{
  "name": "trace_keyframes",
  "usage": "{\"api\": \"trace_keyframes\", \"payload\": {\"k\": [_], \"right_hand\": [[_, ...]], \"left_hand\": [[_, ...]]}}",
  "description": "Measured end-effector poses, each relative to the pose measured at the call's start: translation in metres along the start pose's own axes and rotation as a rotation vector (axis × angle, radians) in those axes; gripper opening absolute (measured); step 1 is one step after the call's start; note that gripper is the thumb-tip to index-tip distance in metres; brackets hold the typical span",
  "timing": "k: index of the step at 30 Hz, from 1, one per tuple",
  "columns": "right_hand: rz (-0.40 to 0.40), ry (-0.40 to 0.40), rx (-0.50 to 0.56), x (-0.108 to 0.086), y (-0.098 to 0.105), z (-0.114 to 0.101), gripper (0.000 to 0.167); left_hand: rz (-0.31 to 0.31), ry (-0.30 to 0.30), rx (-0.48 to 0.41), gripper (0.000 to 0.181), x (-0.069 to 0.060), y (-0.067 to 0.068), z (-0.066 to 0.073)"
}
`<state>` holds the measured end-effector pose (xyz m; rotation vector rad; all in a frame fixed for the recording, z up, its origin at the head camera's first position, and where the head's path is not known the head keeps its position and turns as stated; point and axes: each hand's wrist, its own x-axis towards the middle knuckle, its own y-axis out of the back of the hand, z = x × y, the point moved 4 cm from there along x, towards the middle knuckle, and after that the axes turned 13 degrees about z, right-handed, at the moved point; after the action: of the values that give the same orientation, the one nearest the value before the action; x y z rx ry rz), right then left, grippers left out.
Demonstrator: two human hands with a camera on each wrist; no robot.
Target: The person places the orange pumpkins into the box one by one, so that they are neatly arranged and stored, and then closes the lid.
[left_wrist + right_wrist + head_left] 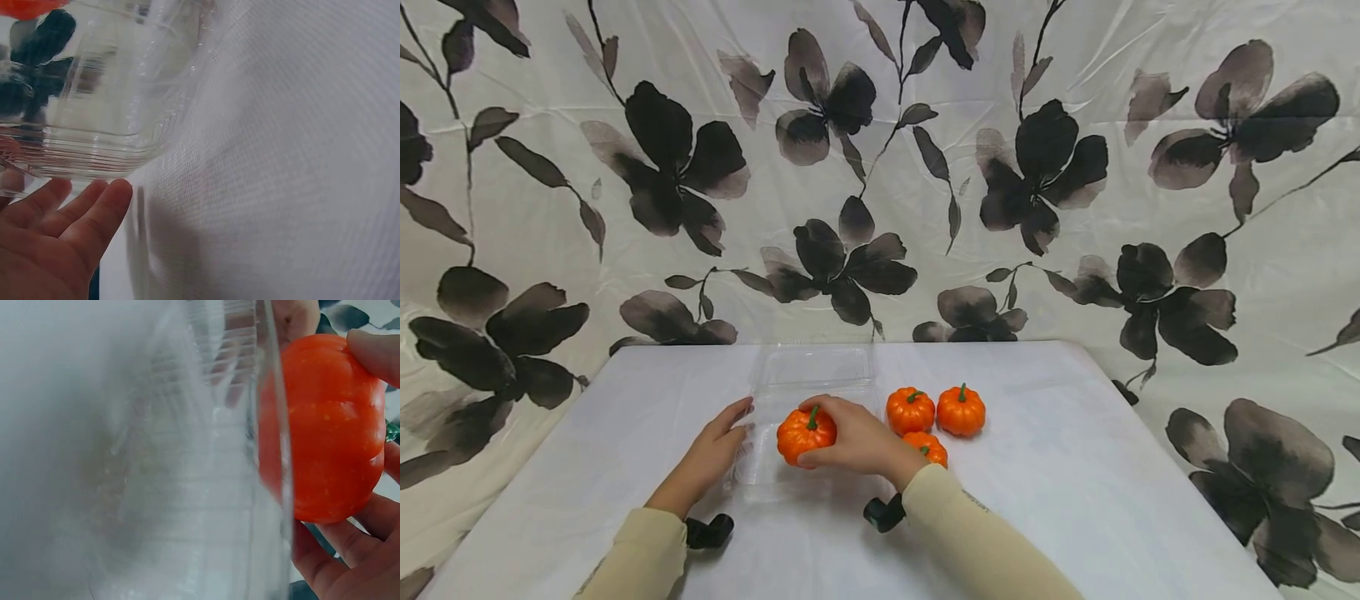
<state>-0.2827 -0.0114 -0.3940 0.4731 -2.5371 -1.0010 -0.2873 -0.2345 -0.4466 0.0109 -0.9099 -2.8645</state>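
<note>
An orange mini pumpkin [801,439] with a green stem is gripped by my right hand [867,442], thumb on the near side and fingers over the far side. It is held over a clear plastic container [758,473] whose transparent lid [814,367] lies folded back. In the right wrist view the pumpkin [331,431] appears at the container's rim, partly seen through the clear wall. My left hand [711,454] is at the container's left side; in the left wrist view its extended fingers [103,215] touch the outer wall.
Right of the container, three more orange mini pumpkins stand close together: one at back left [911,411], one at back right [961,411], one nearer [927,448], partly behind my right wrist. A white cloth covers the table [1060,500]. Behind it hangs a floral curtain [940,217].
</note>
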Motion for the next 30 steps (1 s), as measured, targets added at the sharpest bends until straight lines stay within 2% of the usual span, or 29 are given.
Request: {"api": "trace_keyframes", "payload": {"k": [11,20,30], "right_hand": [[-0.027,-0.003,0.006,0.005,-0.02,-0.003,0.057],[-0.014,0.019,-0.02,0.011,-0.03,-0.004,0.055],[-0.04,0.007,-0.047,0.018,-0.041,-0.004,0.055]], "left_hand": [[0.006,-0.006,-0.005,0.058,0.0,0.001,0.0],[0.007,-0.017,-0.025,0.057,0.001,0.001,0.001],[0.022,-0.028,-0.038,0.057,0.002,0.001,-0.001]]}}
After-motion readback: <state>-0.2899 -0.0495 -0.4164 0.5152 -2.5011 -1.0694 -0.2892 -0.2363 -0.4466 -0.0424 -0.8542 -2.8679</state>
